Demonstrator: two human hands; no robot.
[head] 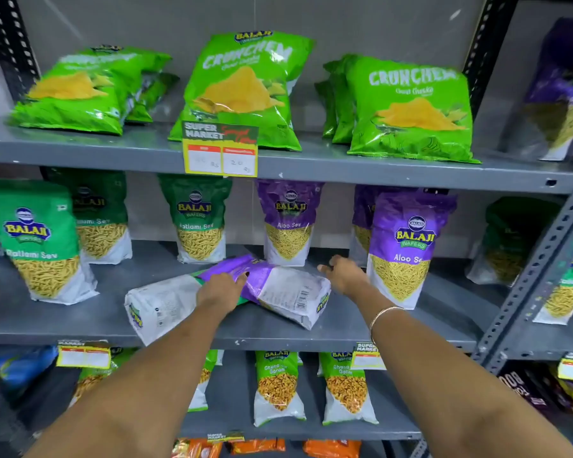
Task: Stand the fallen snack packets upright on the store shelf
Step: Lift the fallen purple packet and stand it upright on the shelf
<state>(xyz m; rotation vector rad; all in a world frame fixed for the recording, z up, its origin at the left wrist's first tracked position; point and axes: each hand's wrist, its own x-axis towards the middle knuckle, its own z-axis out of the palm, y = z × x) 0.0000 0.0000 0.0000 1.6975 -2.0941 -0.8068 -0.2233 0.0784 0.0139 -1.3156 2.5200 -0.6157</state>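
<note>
Two snack packets lie flat on the middle grey shelf (361,328). A purple Aloo Sev packet (288,292) lies back side up, its top end resting over a green Ratlami Sev packet (161,305) that also lies on its face. My left hand (220,287) rests on the purple packet's top end, fingers curled over its edge. My right hand (343,274) hovers just right of the purple packet, fingers spread, holding nothing. Upright purple packets (404,246) and green packets (40,239) stand on either side.
Green Crunchem bags (242,90) line the upper shelf behind a price tag (220,150). Chana Garam packets (277,388) stand on the lower shelf. A perforated steel upright (536,272) borders the right side, with more packets beyond it.
</note>
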